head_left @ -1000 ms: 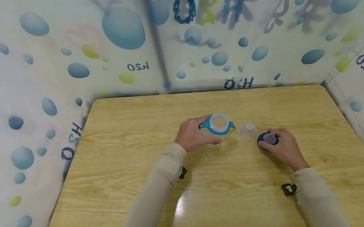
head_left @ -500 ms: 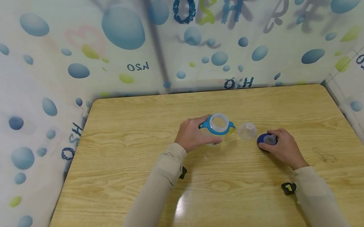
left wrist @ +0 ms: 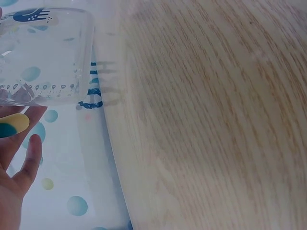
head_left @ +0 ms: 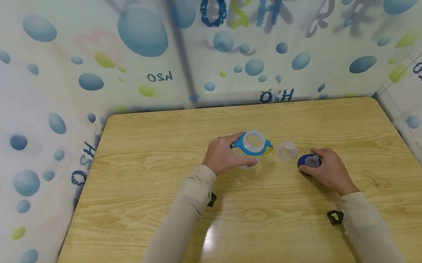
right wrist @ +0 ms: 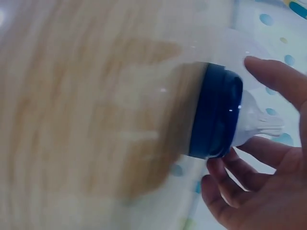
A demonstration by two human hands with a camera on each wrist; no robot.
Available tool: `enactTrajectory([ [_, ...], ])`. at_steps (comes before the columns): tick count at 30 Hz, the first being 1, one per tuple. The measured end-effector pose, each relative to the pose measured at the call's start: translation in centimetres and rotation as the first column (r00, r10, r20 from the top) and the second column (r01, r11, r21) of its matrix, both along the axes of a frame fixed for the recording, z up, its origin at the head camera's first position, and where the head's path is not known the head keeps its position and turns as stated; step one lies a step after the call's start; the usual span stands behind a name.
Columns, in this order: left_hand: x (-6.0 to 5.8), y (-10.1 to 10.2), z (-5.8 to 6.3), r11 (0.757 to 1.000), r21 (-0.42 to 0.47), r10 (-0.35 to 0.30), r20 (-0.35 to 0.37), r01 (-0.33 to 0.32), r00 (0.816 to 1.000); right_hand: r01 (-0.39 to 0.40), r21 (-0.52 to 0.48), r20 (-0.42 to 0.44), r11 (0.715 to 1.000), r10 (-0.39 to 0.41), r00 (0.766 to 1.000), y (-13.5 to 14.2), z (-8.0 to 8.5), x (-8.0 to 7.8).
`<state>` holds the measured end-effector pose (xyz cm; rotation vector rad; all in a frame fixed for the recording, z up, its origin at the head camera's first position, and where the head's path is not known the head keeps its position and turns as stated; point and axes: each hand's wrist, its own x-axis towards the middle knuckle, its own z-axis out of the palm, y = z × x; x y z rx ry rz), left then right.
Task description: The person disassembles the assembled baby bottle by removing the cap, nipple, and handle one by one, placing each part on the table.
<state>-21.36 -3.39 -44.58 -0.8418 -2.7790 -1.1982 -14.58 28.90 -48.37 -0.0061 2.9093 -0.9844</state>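
My left hand (head_left: 224, 154) grips a clear baby bottle (head_left: 243, 157) with a blue two-handled ring (head_left: 260, 151) round its uncapped neck. Its side carries printed measuring marks in the left wrist view, where the bottle (left wrist: 48, 57) is partly cut off. My right hand (head_left: 330, 171) has its fingers curled about a dark blue bottle collar (head_left: 305, 168) with a clear nipple (right wrist: 252, 120) pointing up. In the right wrist view the thumb (right wrist: 273, 76) seems a little apart from the collar, while lower fingers touch it. Between the hands stands a clear dome cap (head_left: 287, 151).
All this is on a wood-grain table (head_left: 150, 157). A patterned curtain (head_left: 154, 68) with blue and green spots surrounds its back and sides. A black wrist camera (head_left: 335, 217) shows beneath the right forearm.
My right hand and the collar have shifted very slightly left, and the nipple has tilted a little. My left hand, the bottle and the dome cap have stayed put.
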Motion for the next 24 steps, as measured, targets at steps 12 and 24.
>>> enactTrajectory([
  [12, -0.2, 0.2, -0.2, 1.0, 0.026, -0.01, -0.001, 0.01, 1.0, 0.02, -0.239, -0.311, 0.971, -0.096, 0.945, -2.9, 2.2, 0.0],
  [24, 0.0, 0.4, -0.2, 1.0, 0.017, -0.01, -0.047, 0.011, 0.999, -0.25, -0.33, -0.35, 0.91, 0.128, 0.928, -7.4, 2.9, -1.2],
])
